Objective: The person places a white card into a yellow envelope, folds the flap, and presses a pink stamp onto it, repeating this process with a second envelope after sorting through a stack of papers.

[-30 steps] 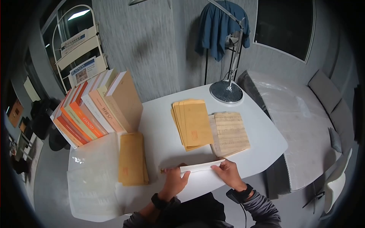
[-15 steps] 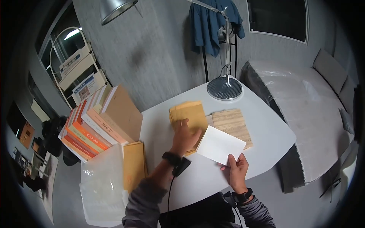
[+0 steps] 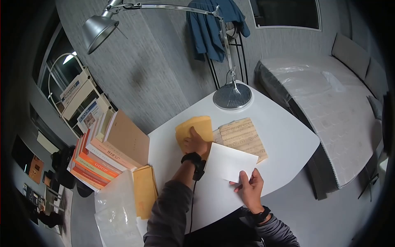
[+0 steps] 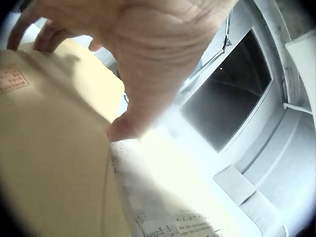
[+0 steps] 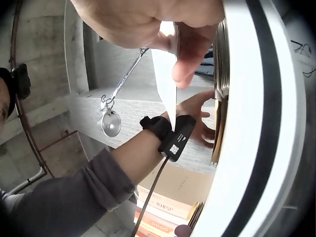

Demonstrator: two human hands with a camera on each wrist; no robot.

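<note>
My right hand (image 3: 251, 189) pinches a folded white paper (image 3: 230, 161) near its lower right corner, thumb on top and fingers beneath. In the right wrist view the paper (image 5: 167, 74) appears nearly edge-on between thumb and fingers. My left hand (image 3: 196, 144) is over the stack of yellow-brown envelopes (image 3: 201, 122). The left wrist view shows that hand (image 4: 143, 59) spanning the top envelope (image 4: 54, 148), thumb at one long edge and fingers toward the other side. That envelope looks slightly bowed. Sheet-music papers (image 3: 242, 136) lie just right of the envelopes, partly behind the white paper.
A second envelope pile (image 3: 145, 193) lies at the table's left, next to clear plastic sleeves (image 3: 119, 218). A row of books (image 3: 111, 148) leans behind it. The desk lamp's base (image 3: 232, 96) stands at the back of the white table (image 3: 284, 136). A mattress (image 3: 312, 103) is on the right.
The left hand has let go of the white paper and moved up onto the envelope stack. The right hand has kept the paper and turned its broad face up. The head view has tilted.
</note>
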